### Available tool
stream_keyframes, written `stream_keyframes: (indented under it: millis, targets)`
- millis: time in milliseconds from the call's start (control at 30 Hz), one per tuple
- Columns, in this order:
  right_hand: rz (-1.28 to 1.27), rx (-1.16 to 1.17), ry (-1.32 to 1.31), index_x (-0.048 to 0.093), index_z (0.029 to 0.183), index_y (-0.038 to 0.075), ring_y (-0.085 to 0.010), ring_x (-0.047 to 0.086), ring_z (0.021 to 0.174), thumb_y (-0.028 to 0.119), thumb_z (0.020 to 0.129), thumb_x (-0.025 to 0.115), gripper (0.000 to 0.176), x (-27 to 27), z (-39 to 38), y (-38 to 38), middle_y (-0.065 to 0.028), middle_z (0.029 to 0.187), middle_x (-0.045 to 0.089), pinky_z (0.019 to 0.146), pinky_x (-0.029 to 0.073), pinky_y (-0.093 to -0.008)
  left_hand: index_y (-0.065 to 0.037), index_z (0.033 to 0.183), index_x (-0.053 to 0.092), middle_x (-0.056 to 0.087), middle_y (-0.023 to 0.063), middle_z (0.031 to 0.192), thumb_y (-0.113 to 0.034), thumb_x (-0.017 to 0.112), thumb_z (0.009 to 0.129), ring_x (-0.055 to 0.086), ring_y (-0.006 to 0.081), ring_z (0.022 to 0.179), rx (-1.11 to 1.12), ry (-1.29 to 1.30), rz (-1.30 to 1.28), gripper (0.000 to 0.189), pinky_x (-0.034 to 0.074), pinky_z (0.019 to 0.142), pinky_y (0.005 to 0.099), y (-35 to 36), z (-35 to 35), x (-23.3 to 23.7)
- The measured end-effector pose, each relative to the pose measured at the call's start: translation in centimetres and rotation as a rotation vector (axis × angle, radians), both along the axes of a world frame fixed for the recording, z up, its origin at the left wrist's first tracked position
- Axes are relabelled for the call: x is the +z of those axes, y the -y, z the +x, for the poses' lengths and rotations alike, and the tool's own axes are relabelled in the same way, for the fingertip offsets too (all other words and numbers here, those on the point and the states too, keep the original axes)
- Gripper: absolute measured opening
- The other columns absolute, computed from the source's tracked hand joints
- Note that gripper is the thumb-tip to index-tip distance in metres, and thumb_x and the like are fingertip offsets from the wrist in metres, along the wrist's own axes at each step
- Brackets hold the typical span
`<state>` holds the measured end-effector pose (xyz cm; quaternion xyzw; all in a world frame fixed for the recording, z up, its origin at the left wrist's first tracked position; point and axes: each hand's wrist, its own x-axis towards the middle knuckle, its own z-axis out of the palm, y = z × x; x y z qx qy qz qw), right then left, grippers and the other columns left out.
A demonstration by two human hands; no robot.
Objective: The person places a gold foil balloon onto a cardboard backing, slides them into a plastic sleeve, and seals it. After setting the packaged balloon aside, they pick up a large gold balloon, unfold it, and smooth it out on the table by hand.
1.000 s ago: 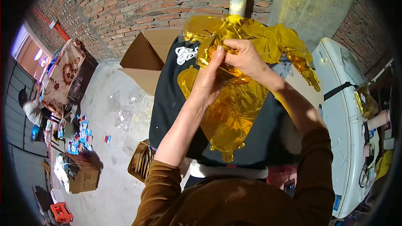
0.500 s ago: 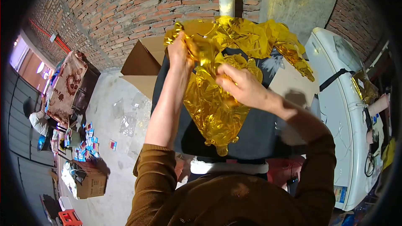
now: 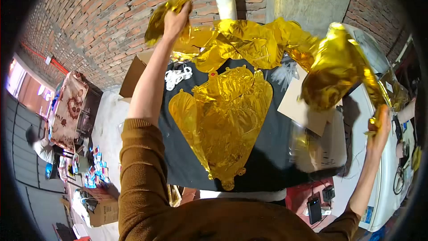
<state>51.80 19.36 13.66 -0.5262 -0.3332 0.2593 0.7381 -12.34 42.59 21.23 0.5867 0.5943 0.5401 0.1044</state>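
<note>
Raised at the upper left, my left hand (image 3: 177, 19) is closed on a crumpled gold foil sheet (image 3: 156, 22), blurred by motion. Far to the right, my right hand (image 3: 379, 127) grips the tail of a gold foil balloon (image 3: 336, 62), whose wide part hangs over the table's right side. Between my hands, a flat, tapered gold foil balloon (image 3: 223, 129) lies on the black tablecloth (image 3: 278, 151), with small tabs along its edge. More gold foil (image 3: 249, 42) is heaped along the table's back edge.
White looped ties (image 3: 178, 78) lie at the back left, clear strips (image 3: 285, 76) at the back right. Cardboard (image 3: 296, 102) and clear plastic (image 3: 327, 156) cover the right side. A white appliance (image 3: 352, 187) stands right; a brick wall (image 3: 111, 18) is behind. Another person (image 3: 43, 147) is far left.
My hands have moved wide apart from above the table's middle, left hand up and left, right hand to the right, each carrying gold foil. The flat balloon on the table is now uncovered.
</note>
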Motion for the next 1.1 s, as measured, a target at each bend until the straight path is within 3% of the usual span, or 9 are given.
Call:
stream_keyframes:
  millis: [33,133,233,300,500,733,933,1033,1100]
  targets:
    - [-0.005,0.116,-0.086,0.066,0.122,0.013,-0.0065,0.054,0.072,0.039,0.100,0.069,0.035,-1.0,3.3,0.2,0.0033,0.100,0.063,0.063,0.044,-0.0231,0.000,0.097,0.074,0.073,0.0117,0.078,-0.043,0.073,0.091,0.069,0.0199,0.071,0.025,-0.155,0.090,0.044,0.054,0.065,0.0388,-0.8,1.9,0.7]
    - [0.056,0.014,-0.241,0.065,0.120,0.013,-0.0050,0.048,0.065,0.036,0.100,0.070,0.031,-2.5,2.6,0.1,0.0055,0.091,0.060,0.057,0.039,-0.0219,-0.005,0.114,0.074,0.078,0.0173,0.097,-0.043,0.075,0.090,0.075,0.0253,0.085,-0.047,-0.388,-0.031,0.045,0.058,0.080,0.0405,-5.2,3.9,1.4]
    - [0.045,0.044,-0.273,0.064,0.113,0.012,-0.0040,0.042,0.058,0.035,0.102,0.068,0.026,-4.9,3.0,-0.3,0.0065,0.085,0.057,0.052,0.032,-0.0214,-0.005,0.123,0.070,0.077,0.0163,0.103,-0.039,0.073,0.093,0.074,0.0234,0.091,-0.394,-0.334,0.056,0.046,0.057,0.082,0.0386,-8.9,4.5,-2.4]
    - [0.035,0.012,-0.282,0.063,0.109,0.012,-0.0036,0.037,0.055,0.035,0.103,0.066,0.024,-5.2,1.4,-0.4,0.0067,0.081,0.054,0.050,0.028,-0.0214,-0.005,0.120,0.070,0.073,0.0002,0.103,-0.034,0.070,0.099,0.065,0.0123,0.090,-0.488,-0.150,-0.196,0.035,0.054,0.080,0.0324,-8.8,4.4,-5.3]
    - [0.075,0.165,-0.251,0.061,0.105,0.011,-0.0045,0.032,0.053,0.036,0.103,0.066,0.025,-6.8,2.2,-0.9,0.0048,0.073,0.048,0.048,0.026,-0.0224,0.000,0.109,0.070,0.070,0.0045,0.090,-0.023,0.073,0.093,0.063,0.0154,0.070,-0.221,0.176,-0.696,0.028,0.053,0.063,0.0344,-8.5,-1.4,-14.3]
    - [0.106,0.125,-0.204,0.059,0.100,0.009,-0.0052,0.031,0.052,0.038,0.103,0.065,0.030,-4.9,-0.4,-1.6,0.0044,0.070,0.044,0.047,0.026,-0.0229,0.002,0.097,0.072,0.073,0.0089,0.092,-0.024,0.077,0.090,0.071,0.0193,0.075,-0.169,0.632,-0.631,0.027,0.057,0.065,0.0358,-9.7,-8.0,-18.7]
    - [0.082,0.293,-0.120,0.057,0.100,0.009,-0.0054,0.030,0.049,0.040,0.106,0.059,0.032,-3.3,-3.1,-1.0,0.0046,0.064,0.039,0.045,0.024,-0.0240,-0.008,0.074,0.065,0.053,0.0012,0.058,-0.039,0.081,0.088,0.046,0.0160,0.044,-0.009,0.440,-0.699,0.037,0.037,0.044,0.0324,-7.3,-6.8,-16.7]
    - [0.069,0.389,-0.117,0.060,0.113,0.009,-0.0055,0.042,0.057,0.038,0.104,0.062,0.031,-3.6,-1.9,-0.8,0.0028,0.073,0.049,0.048,0.031,-0.0229,-0.011,0.072,0.060,0.050,0.0018,0.059,-0.045,0.082,0.085,0.045,0.0157,0.043,-0.075,0.402,-0.781,0.043,0.041,0.046,0.0347,-11.6,-14.6,-22.0]
    - [-0.047,0.091,-0.088,0.059,0.124,0.006,-0.0092,0.053,0.068,0.037,0.101,0.067,0.039,-1.0,-6.7,-0.8,0.0000,0.086,0.059,0.058,0.042,-0.0238,-0.009,0.092,0.069,0.064,0.0099,0.074,-0.051,0.081,0.083,0.060,0.0218,0.060,-0.026,-0.118,-0.628,0.045,0.051,0.059,0.0387,-9.5,-14.0,-19.8]
